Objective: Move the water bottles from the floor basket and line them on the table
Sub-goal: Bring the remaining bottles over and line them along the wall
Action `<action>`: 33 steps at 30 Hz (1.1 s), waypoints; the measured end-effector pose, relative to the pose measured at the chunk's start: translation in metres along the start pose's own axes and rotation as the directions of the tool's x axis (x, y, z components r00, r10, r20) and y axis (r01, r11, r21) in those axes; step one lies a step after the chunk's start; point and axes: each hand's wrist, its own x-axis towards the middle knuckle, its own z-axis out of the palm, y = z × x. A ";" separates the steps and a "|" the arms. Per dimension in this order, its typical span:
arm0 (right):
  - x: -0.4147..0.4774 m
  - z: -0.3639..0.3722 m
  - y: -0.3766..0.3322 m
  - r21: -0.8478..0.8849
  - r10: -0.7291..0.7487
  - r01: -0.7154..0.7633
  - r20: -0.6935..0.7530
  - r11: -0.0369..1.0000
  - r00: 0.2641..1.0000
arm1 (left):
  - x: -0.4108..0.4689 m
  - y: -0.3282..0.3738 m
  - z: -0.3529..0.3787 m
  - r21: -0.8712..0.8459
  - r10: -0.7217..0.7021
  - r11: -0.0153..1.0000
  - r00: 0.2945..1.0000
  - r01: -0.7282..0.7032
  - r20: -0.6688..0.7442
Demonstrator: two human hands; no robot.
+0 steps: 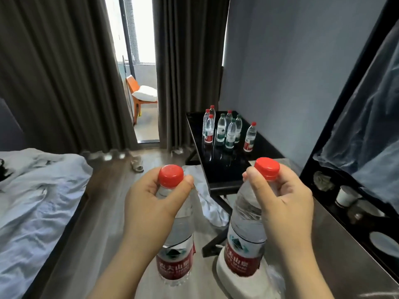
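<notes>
Red-capped, clear plastic water bottle (174, 244) with a red label, upright in the left hand (146, 203), fingers (185, 182) curled tight round the neck just under the cap. Matching second water bottle (246, 229) gripped the same way by the right hand (282, 203), thumb and fingers pinching the neck. Both bottles side by side in the air above the wooden floor (155, 156), short of the glossy black counter (224, 169) ahead. On that counter, by the grey wall, a cluster of upright bottles (222, 128), some red-labelled, some green-labelled; a lone bottle (250, 137) with a red label just to its right. Rumpled pale blue bedding (38, 190) at left. Dark brown curtains (64, 72) behind, an orange chair (130, 82) beyond their gap.
</notes>
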 end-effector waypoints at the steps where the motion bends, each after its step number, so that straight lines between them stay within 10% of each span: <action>1: 0.021 0.010 0.008 0.003 0.005 -0.005 0.005 1.000 1.000 | 0.023 -0.007 0.007 0.005 -0.001 1.000 1.000 0.001 0.000; 17: 0.270 0.157 0.162 -0.144 0.057 -0.065 -0.055 0.988 0.997 | 0.335 -0.153 0.099 -0.011 -0.031 0.999 0.993 0.033 0.112; 33: 0.449 0.223 0.330 -0.315 0.297 -0.362 -0.236 0.877 0.925 | 0.588 -0.315 0.252 0.050 -0.085 0.996 0.846 0.068 0.526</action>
